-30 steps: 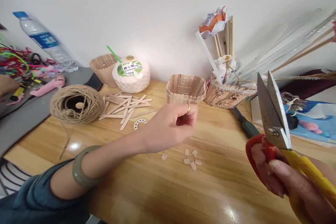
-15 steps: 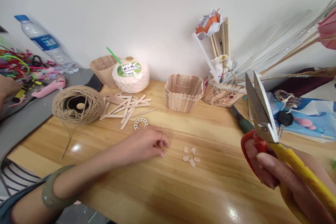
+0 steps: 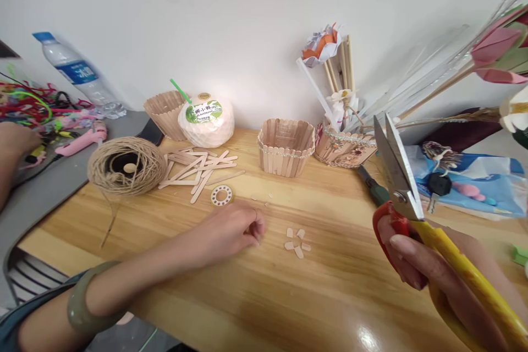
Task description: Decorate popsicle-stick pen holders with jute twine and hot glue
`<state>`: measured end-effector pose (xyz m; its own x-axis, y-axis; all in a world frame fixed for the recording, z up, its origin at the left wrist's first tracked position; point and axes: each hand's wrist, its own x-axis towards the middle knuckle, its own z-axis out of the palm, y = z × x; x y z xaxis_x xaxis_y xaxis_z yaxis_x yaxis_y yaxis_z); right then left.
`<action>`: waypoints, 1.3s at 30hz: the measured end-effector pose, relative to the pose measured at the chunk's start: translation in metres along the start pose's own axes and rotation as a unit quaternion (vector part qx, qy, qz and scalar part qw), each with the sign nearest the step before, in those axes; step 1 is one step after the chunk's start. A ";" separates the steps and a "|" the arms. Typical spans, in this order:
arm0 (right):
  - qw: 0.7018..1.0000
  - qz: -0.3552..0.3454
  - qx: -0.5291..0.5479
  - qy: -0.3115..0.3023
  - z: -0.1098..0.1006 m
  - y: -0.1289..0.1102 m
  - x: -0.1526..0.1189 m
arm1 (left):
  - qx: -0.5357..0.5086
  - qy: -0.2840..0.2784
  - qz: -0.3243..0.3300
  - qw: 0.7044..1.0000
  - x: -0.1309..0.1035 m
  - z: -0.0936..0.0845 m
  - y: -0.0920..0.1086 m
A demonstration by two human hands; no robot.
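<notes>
My right hand (image 3: pixel 416 253) grips a pair of scissors (image 3: pixel 402 176) with one red and one yellow handle. The blades point up and stand slightly apart. My left hand (image 3: pixel 241 225) rests low over the wooden table with its fingers curled together; whatever they hold, if anything, is hidden. Just right of it, several small cut stick pieces (image 3: pixel 297 253) with rounded ends lie in a flower-like ring. A few tiny scraps (image 3: pixel 266 203) are scattered behind the left hand. A roll of tape (image 3: pixel 221 196) lies beyond the left wrist.
Wooden craft sticks (image 3: pixel 202 170), a twine ball (image 3: pixel 127 168) and a wrapped coconut (image 3: pixel 208 121) stand left. A stick basket (image 3: pixel 286 148) is at the back; a decorated one (image 3: pixel 346 147) holds flowers. Another person's hand (image 3: pixel 18 143) is near a pink glue gun (image 3: pixel 82 140).
The view has shifted slightly. My left fingers have drawn closer together, and the small pale piece seen at their tips no longer shows. My right hand still holds the scissors.
</notes>
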<state>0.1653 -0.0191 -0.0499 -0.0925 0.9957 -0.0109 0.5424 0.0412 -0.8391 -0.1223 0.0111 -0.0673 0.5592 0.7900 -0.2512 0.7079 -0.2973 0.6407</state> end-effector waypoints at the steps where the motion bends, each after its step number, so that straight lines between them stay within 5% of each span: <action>1: 1.000 0.003 0.008 -0.011 0.000 0.000 -0.001 | -0.013 -0.002 0.002 1.000 0.000 0.001 0.000; 8: 0.998 0.031 0.020 -0.046 -0.001 -0.007 -0.002 | -0.010 -0.011 0.031 0.999 0.001 0.002 0.007; 16: 0.999 0.004 0.017 -0.042 0.002 -0.015 -0.006 | -0.126 0.058 -0.011 0.990 0.011 -0.008 0.024; 20: 1.000 0.005 0.017 -0.026 0.002 -0.015 -0.006 | -0.093 0.029 0.023 0.995 0.026 -0.002 0.022; 30: 0.999 -0.044 0.020 -0.025 0.002 -0.013 -0.005 | 0.034 -0.006 -0.030 0.999 0.031 0.001 0.029; 39: 0.999 -0.020 0.020 -0.026 0.003 -0.014 -0.003 | 0.020 0.043 -0.041 0.998 0.045 0.006 0.036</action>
<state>0.1555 -0.0233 -0.0400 -0.1570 0.9876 -0.0042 0.5036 0.0764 -0.8605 -0.0690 0.0322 -0.0600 0.4615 0.8547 -0.2378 0.7671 -0.2498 0.5909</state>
